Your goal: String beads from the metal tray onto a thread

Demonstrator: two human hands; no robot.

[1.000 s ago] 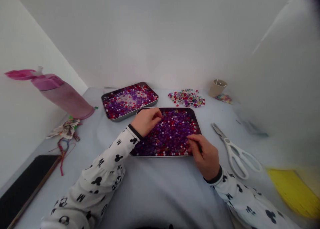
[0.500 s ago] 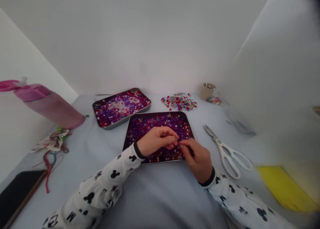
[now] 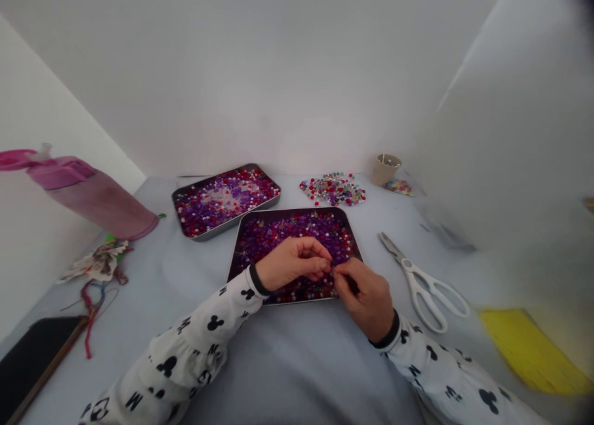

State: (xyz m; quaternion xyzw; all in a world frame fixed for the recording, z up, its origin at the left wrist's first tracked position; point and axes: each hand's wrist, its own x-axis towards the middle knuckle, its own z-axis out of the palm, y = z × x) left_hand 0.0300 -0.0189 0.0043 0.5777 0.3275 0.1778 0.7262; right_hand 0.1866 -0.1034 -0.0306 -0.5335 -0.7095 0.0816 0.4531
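Note:
Both hands meet above the near tray of beads, a dark shallow tin filled with purple, red and clear beads. My left hand is closed in a pinch, thumb against fingertips; what lies between them is too small to make out. Close against it on the right, my right hand pinches thumb and forefinger together at the same spot. Its held item is likewise too tiny to name. The fingertips of the two hands nearly touch over the tray's right half.
Another bead tray stands behind at left, beside a loose bead pile and a small cup. White-handled scissors and a yellow sheet lie right. A pink bottle, threads and a dark phone-like slab are left.
Hardly anything differs. Both hands stay over the near tray, with only a slight shift of the fingertips.

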